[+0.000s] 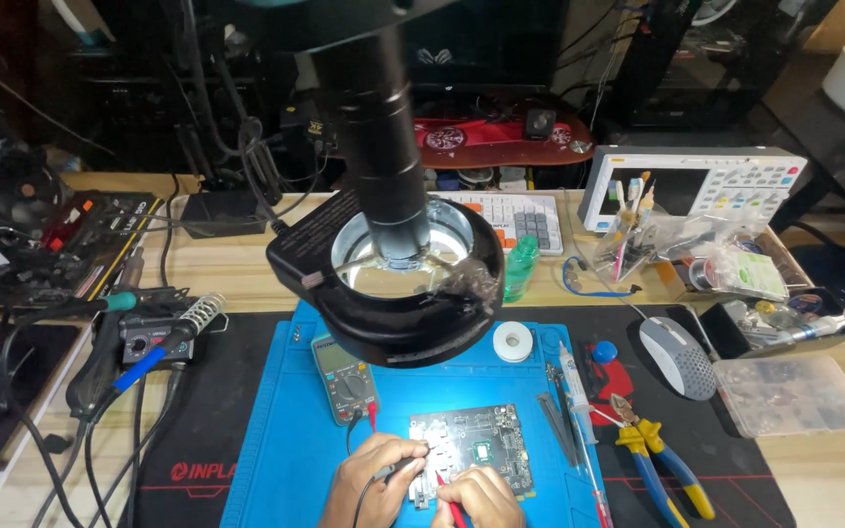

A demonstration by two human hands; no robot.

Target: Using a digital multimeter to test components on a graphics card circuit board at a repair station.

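a microscope [383,147] with ring light [398,293] hangs over the blue mat [276,460]. pliers [662,464] lie right of it, a mouse [679,357] beyond. solder reel [513,342], soldering station [149,337], keyboard [520,220] and oscilloscope [696,186] sit farther back.

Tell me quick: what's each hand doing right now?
Left hand: closed on a black probe, tip on the circuit board.
Right hand: closed on a red probe, at the same board.
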